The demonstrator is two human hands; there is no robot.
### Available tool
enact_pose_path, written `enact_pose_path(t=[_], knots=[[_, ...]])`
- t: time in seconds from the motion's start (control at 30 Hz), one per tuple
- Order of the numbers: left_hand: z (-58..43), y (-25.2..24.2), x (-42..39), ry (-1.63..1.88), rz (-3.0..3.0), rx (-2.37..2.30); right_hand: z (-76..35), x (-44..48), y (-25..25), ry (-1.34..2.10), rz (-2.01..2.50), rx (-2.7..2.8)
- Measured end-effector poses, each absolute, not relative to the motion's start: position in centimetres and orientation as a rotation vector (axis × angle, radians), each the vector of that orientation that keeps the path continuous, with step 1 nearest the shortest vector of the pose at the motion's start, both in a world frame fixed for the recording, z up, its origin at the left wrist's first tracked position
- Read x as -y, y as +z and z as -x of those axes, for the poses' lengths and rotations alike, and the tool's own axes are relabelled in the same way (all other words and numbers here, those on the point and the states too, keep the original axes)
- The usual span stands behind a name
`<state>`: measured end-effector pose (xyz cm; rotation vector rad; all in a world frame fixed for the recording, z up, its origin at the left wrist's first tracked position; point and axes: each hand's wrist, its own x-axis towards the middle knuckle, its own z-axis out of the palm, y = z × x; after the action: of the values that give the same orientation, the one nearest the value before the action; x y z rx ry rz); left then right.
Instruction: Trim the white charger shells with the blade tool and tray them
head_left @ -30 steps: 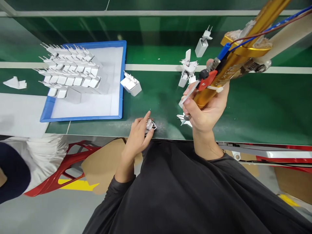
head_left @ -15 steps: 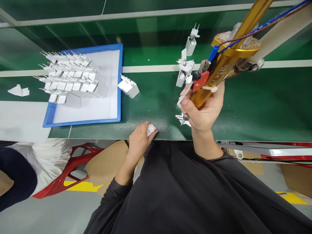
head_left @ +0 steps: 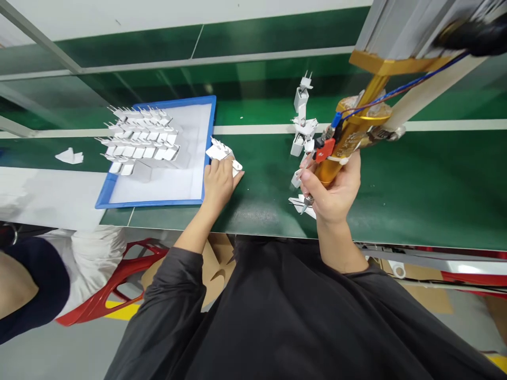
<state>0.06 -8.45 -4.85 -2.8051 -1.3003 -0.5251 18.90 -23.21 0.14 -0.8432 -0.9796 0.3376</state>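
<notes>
My left hand (head_left: pixel 219 183) is closed on a white plug piece (head_left: pixel 236 168), mostly hidden by the fingers. Directly beyond it, a small group of white plug adapters (head_left: pixel 218 150) stands against the right rim of a blue tray (head_left: pixel 209 153). My right hand (head_left: pixel 336 190) grips a gold cylindrical hand tool (head_left: pixel 330 170) with a red switch part and a pointed metal tip aimed down and left. Under that tip lies a flat white plug part (head_left: pixel 301 205). Just left of the tool, white housings and plug parts (head_left: pixel 304 126) stand in a loose column.
Rows of white adapters with pins (head_left: pixel 144 150) fill much of the tray. A white scrap (head_left: pixel 70 155) lies left of it. Wires (head_left: pixel 407 88) and a pale arm run up from the tool to the right. Another person's sleeve (head_left: pixel 93 258) is at lower left, by a red chair (head_left: pixel 114 279).
My left hand has moved from the table's front edge up and left with the plug piece, to the adapters beside the tray. My right hand still holds the tool. The view has shifted.
</notes>
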Motion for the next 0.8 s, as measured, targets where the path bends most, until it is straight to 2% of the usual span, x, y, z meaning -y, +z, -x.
enact_pose_path(t=[0.23,0.37,0.5,0.67,0.8], knots=[[-1.7,-4.6,6.6,-0.577,2.635,1.397,-20.1,24.3,-0.6,0.361,0.936,0.954],[-3.7,-2.2,7.4,-0.702,2.689,1.303,-21.1,25.2,-0.9,0.39,0.981,0.921],[-10.8,0.4,5.3,-0.867,2.885,1.11,-22.0,26.1,-1.0,0.427,1.014,0.913],[-21.0,-0.1,-2.6,-0.656,3.102,1.45,-22.5,26.5,-1.4,0.467,1.036,0.936],[-24.8,-1.3,-6.6,-0.59,3.095,1.568,-22.7,26.8,-1.9,0.483,1.069,0.959]])
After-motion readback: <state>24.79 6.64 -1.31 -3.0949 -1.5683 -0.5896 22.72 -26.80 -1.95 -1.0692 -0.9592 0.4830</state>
